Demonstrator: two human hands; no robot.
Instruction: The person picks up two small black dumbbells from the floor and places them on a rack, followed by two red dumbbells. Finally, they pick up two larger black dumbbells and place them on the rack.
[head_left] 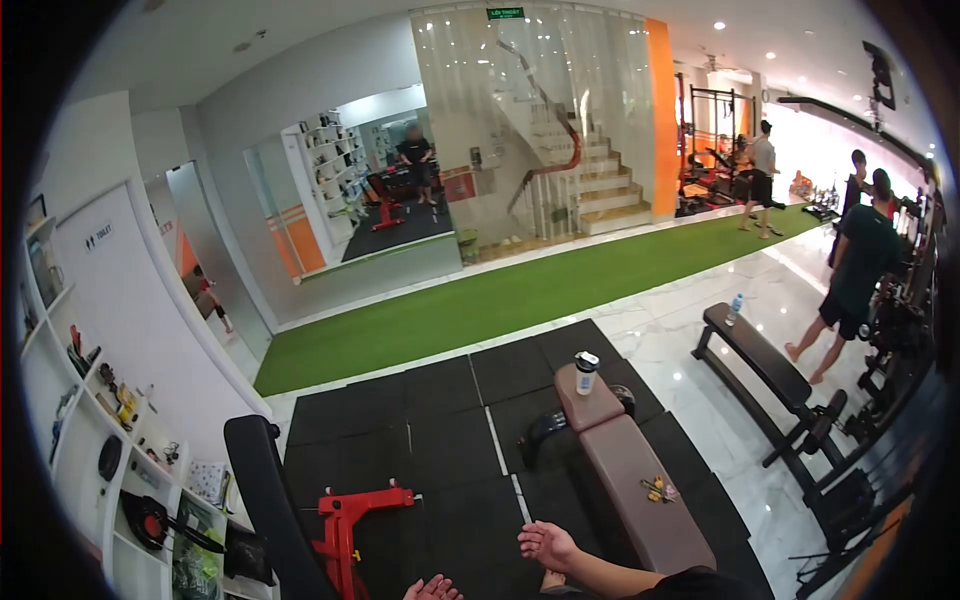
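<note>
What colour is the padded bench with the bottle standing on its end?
The bench is brown, seen best in the head view; the bottle on it has a black lid.

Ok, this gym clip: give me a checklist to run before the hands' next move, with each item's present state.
1. Left hand empty: ok, palm up, holds nothing.
2. Right hand empty: ok, open fingers.
3. Brown padded bench beside the right hand free: not ok, small yellow items lie on it.
4. White-lidded dark shaker bottle upright on the bench end: ok.
5. Black rubber floor mat ahead unobstructed: ok.
6. Person in dark shirt walking nearby keeps apart: ok.
</note>
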